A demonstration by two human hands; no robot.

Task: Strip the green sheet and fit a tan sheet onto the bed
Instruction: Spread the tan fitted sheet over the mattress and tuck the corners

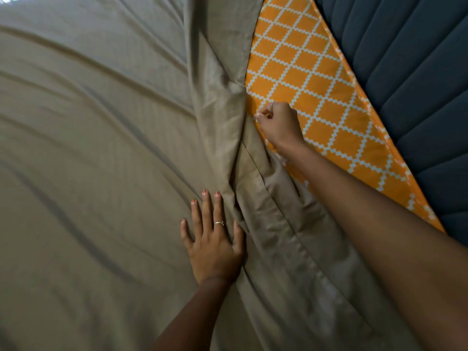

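The tan sheet (101, 148) lies spread over most of the bed, with long wrinkles running toward a bunched ridge near the middle. My left hand (214, 239) rests flat on the sheet beside that ridge, fingers apart. My right hand (278, 124) is closed in a fist pinching the tan sheet's hemmed edge where it meets the uncovered orange mattress (316, 97) with a white lattice pattern. No green sheet is in view.
A dark blue padded, channelled headboard (410, 72) runs along the orange mattress edge at the upper right. The sheet's folded hem (298, 244) trails down toward the lower right under my right forearm.
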